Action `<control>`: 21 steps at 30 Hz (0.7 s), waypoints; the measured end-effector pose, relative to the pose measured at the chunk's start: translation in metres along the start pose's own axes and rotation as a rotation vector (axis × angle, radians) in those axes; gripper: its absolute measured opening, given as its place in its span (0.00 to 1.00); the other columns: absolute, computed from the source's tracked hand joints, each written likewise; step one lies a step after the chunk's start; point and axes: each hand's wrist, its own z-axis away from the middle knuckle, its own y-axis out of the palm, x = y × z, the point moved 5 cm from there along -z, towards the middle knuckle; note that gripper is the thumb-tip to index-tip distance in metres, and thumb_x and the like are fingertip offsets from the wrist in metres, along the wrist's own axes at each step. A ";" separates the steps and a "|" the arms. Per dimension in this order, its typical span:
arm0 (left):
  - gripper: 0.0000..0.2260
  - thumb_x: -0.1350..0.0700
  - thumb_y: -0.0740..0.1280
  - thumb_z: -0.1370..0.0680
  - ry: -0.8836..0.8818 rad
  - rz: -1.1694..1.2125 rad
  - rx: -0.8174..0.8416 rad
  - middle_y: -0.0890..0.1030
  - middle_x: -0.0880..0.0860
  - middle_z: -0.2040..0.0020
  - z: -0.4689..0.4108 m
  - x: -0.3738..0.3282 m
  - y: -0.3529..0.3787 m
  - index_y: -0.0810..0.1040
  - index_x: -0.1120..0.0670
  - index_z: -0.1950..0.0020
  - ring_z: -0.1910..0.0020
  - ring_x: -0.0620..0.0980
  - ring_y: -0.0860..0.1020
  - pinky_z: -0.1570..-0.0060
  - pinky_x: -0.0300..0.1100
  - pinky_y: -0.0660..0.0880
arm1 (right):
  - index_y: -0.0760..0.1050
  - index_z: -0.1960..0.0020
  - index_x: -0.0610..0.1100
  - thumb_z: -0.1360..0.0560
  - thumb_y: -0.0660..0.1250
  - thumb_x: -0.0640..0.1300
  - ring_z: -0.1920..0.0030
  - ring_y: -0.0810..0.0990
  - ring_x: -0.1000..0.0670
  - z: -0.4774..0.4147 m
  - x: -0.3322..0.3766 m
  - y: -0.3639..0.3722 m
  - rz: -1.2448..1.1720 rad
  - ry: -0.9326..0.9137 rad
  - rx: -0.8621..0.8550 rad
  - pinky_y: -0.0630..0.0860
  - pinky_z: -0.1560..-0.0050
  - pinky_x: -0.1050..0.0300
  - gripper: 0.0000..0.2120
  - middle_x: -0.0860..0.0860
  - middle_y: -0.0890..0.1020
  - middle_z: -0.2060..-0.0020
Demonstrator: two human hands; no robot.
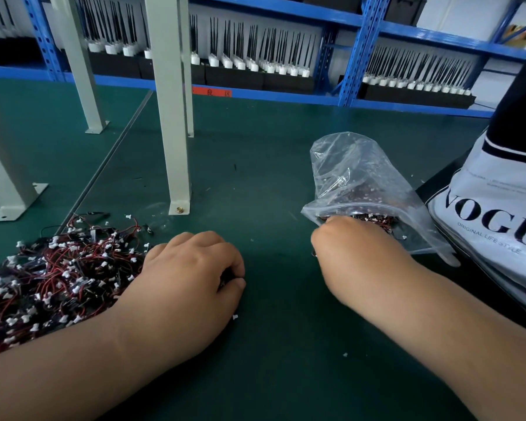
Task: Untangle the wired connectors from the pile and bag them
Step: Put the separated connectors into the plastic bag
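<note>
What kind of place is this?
Probably a small electronics workshop or factory: a green work table, blue shelves holding rows of black antennas, and a pile of wired connectors.

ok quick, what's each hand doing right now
left hand: curled, pinching a small dark wired connector beside the pile.
right hand: curled at the plastic bag mouth; grip contents hidden, cannot tell.

Green table mat [271, 153], grey steel posts [167, 101], blue shelving [359, 50] with black antennas [255, 41], white printed bag [498, 214] at right
</note>
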 end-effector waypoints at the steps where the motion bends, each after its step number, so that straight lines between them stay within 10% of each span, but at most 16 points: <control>1: 0.04 0.42 0.61 0.26 0.001 0.000 0.000 0.72 0.36 0.53 0.000 0.000 0.000 0.72 0.39 0.55 0.48 0.39 0.67 0.43 0.42 0.65 | 0.61 0.68 0.46 0.31 0.64 0.30 0.71 0.63 0.51 -0.001 -0.002 0.001 0.009 0.019 0.002 0.59 0.72 0.58 0.16 0.51 0.65 0.67; 7: 0.04 0.41 0.60 0.27 0.010 0.010 0.005 0.72 0.36 0.54 0.001 -0.001 0.000 0.72 0.38 0.56 0.49 0.39 0.67 0.43 0.43 0.66 | 0.58 0.68 0.48 0.32 0.64 0.31 0.67 0.69 0.48 -0.004 -0.004 0.001 0.037 0.055 -0.134 0.66 0.68 0.57 0.19 0.52 0.61 0.68; 11: 0.04 0.40 0.60 0.27 0.015 0.007 0.011 0.71 0.35 0.54 0.001 -0.001 0.000 0.71 0.37 0.56 0.49 0.39 0.67 0.43 0.43 0.66 | 0.63 0.68 0.48 0.33 0.64 0.32 0.71 0.60 0.53 -0.005 -0.018 -0.014 0.107 0.152 -0.256 0.54 0.74 0.60 0.15 0.52 0.63 0.67; 19: 0.03 0.40 0.60 0.26 0.014 0.008 0.032 0.71 0.35 0.53 0.001 -0.001 0.000 0.69 0.37 0.56 0.48 0.39 0.66 0.42 0.42 0.66 | 0.77 0.42 0.44 0.30 0.65 0.34 0.46 0.74 0.44 -0.015 -0.037 0.008 0.053 0.297 -0.066 0.67 0.61 0.53 0.17 0.48 0.72 0.48; 21: 0.03 0.40 0.60 0.26 0.011 0.004 0.036 0.70 0.35 0.53 0.000 -0.001 -0.001 0.69 0.37 0.56 0.48 0.39 0.66 0.42 0.42 0.66 | 0.77 0.50 0.46 0.31 0.66 0.34 0.58 0.77 0.46 -0.013 -0.031 0.009 0.061 0.283 -0.114 0.66 0.67 0.57 0.13 0.49 0.75 0.56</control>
